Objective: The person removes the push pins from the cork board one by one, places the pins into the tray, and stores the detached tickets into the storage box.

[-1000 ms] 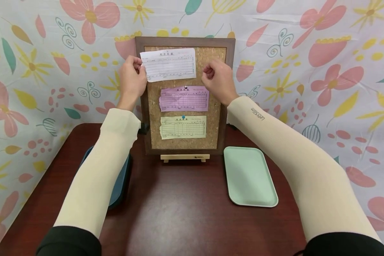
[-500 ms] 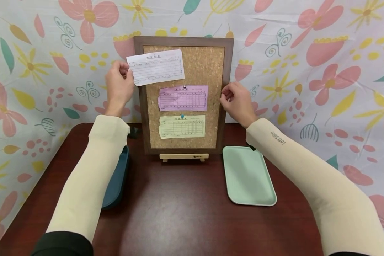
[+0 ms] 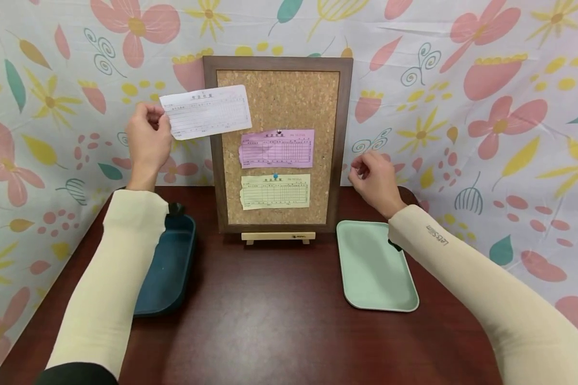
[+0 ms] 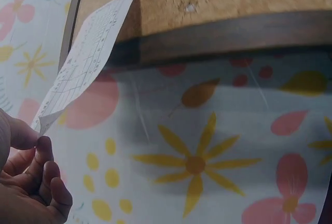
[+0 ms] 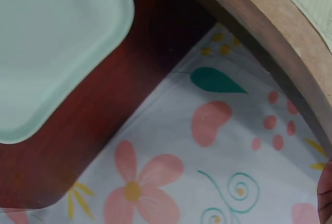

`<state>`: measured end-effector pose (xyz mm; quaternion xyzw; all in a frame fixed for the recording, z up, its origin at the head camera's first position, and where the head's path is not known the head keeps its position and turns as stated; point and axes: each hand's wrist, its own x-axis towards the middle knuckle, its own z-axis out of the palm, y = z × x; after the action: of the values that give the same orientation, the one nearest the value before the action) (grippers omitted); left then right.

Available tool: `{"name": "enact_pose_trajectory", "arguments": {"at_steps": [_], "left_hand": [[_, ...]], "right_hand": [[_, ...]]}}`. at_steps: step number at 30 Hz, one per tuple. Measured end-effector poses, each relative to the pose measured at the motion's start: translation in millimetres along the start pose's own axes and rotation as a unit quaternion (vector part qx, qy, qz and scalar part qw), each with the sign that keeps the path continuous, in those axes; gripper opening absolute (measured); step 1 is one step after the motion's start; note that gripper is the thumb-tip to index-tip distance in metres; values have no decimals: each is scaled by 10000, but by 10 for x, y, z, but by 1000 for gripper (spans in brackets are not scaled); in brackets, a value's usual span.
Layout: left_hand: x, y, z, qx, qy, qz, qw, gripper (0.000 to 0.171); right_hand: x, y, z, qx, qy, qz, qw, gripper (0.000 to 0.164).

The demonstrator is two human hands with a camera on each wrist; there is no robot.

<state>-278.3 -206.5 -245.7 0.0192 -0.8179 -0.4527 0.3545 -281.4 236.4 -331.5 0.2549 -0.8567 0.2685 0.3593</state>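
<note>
My left hand pinches the left end of a white printed receipt slip between thumb and fingers. The slip is tilted and its right part overlaps the corkboard in the head view. In the left wrist view, the slip slants away from the fingertips. Beside the board's right edge, my right hand is raised with curled fingers, thumb and fingertips together; I cannot tell if something small is between them. A pink slip and a pale yellow slip hang on the cork, each under a pushpin.
The framed board leans on a small wooden stand on the dark red table. A deep blue tray stands at the left, partly behind the left forearm. At the right lies a flat mint-green tray. A flowered cloth hangs behind.
The left hand has carried the white slip leftward and slightly down, away from the board's top. The right hand has moved right and down, off the board, toward the green tray.
</note>
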Motion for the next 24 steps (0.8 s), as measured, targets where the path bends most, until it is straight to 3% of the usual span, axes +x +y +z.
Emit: {"name": "enact_pose_trajectory", "arguments": {"at_steps": [4,11,24], "left_hand": [[-89,-111,-175,22,111,-41,9999,6],[-291,-285,-442,232,412,-408,9980,4],[-700,-534,-722,975,136,-1024,9899,27]], "right_hand": [[-157,40,-26,67,-142,59,9999,5],[-398,116,-61,40,-350,122,9993,11],[-746,206,-5,12,-767,522,9957,7]]}}
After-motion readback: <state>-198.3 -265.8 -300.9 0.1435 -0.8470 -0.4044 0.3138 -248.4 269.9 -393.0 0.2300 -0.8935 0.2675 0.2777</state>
